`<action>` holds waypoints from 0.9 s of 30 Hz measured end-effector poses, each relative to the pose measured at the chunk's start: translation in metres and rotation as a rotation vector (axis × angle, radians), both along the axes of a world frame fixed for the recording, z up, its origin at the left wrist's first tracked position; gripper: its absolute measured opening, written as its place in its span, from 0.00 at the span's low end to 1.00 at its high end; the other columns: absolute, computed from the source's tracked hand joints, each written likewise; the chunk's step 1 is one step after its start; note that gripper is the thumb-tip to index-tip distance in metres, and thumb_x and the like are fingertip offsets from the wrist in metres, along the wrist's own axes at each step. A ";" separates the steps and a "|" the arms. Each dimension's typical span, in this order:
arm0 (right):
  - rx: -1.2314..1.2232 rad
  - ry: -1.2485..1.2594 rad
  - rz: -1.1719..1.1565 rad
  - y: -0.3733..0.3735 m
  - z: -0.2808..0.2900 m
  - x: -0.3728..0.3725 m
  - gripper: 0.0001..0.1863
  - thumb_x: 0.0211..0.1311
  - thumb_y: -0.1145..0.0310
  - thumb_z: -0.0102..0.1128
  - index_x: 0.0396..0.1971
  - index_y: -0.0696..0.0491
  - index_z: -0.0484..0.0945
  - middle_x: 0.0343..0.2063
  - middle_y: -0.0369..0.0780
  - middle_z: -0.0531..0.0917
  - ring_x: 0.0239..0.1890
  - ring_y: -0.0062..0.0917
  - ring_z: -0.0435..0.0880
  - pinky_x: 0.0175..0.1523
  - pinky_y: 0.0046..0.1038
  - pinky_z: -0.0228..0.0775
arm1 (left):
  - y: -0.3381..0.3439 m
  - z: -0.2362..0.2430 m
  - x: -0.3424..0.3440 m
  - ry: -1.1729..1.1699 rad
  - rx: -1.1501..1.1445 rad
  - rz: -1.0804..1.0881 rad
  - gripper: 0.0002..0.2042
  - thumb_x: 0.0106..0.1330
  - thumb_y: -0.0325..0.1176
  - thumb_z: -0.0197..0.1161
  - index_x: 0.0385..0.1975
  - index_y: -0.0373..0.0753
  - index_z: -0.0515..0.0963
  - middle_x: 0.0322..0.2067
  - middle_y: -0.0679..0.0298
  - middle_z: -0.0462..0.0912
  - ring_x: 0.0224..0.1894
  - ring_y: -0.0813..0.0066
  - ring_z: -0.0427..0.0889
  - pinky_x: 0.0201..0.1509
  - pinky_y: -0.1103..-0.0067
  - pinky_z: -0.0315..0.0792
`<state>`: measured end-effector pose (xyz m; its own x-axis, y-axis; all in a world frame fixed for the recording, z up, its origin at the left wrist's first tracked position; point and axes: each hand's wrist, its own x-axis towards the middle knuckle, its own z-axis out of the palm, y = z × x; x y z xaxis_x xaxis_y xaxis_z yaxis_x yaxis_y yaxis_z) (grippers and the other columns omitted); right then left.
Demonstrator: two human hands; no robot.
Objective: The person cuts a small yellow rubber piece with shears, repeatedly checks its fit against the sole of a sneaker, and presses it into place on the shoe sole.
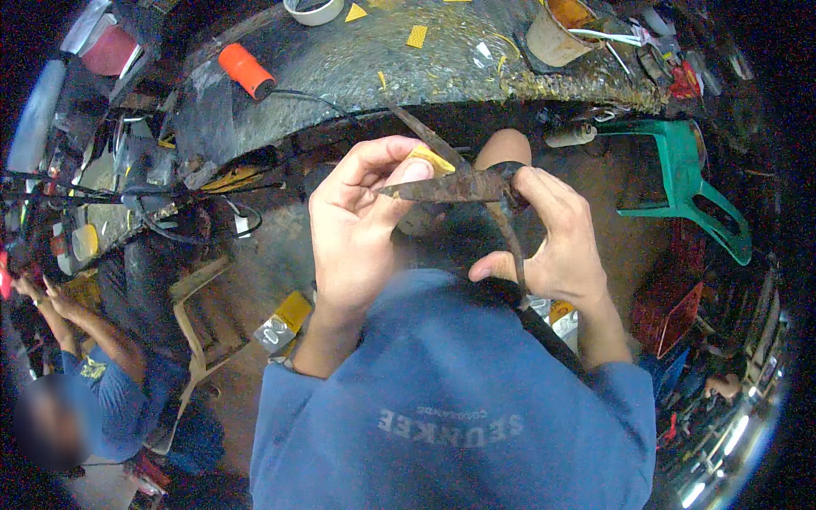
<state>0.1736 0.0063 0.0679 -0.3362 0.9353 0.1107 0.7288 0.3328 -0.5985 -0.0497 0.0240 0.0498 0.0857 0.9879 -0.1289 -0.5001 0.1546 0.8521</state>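
Note:
My left hand (355, 223) pinches a small yellow piece (436, 158) between thumb and fingers, at the level of my chest. My right hand (563, 238) grips a pair of large, dark, rusty shears (455, 188), fingers at the upper handle and thumb by the lower one. The blades stand apart: one points up and away, the other lies crosswise toward my left thumb, beside the yellow piece. Whether that blade touches my thumb I cannot tell.
A worn bench (442, 59) curves ahead, holding an orange cylinder (242, 70), a tape roll (312, 8), yellow scraps and a bucket (554, 34). A green plastic chair (680, 191) stands right. A co-worker in blue (119, 408) sits left. A red crate (676, 319) is low right.

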 end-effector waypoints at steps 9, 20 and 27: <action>0.057 -0.039 0.011 0.004 0.008 0.001 0.45 0.26 0.35 0.83 0.36 0.59 0.76 0.32 0.48 0.80 0.36 0.49 0.81 0.43 0.41 0.73 | -0.001 0.003 0.004 -0.022 -0.002 0.025 0.10 0.70 0.25 0.68 0.48 0.32 0.81 0.39 0.61 0.88 0.39 0.80 0.86 0.45 0.81 0.80; 0.076 0.014 0.004 0.005 0.008 -0.003 0.45 0.26 0.35 0.83 0.33 0.59 0.75 0.29 0.47 0.78 0.33 0.48 0.79 0.39 0.40 0.72 | -0.005 0.005 0.004 0.078 0.020 0.066 0.09 0.70 0.24 0.68 0.46 0.31 0.81 0.38 0.61 0.88 0.37 0.79 0.86 0.43 0.81 0.81; 0.084 0.069 0.006 0.008 0.001 -0.005 0.40 0.28 0.39 0.84 0.30 0.56 0.74 0.25 0.46 0.77 0.30 0.49 0.79 0.36 0.41 0.73 | -0.006 0.004 0.003 0.049 0.044 0.070 0.08 0.70 0.23 0.67 0.45 0.31 0.82 0.38 0.61 0.88 0.39 0.80 0.85 0.45 0.82 0.81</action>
